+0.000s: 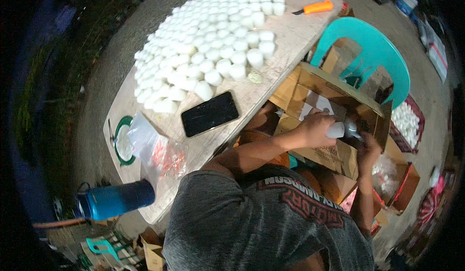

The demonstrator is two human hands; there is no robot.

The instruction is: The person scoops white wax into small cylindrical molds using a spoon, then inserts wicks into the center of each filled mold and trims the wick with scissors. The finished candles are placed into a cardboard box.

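We hold a small, white cylindrical piece (334,130) above the open, brown cardboard box (341,88). To work well here, we should probably keep it steady and avoid squeezing its wall. Our left hand (317,128) has its grip closed around the piece. Our right hand (369,150) is blurred beside a shiny, clear object (350,128); we cannot tell how open that grip is, or whether it holds the object. Rows of similar white cylinders (213,33) stand on the pale tabletop (295,38).
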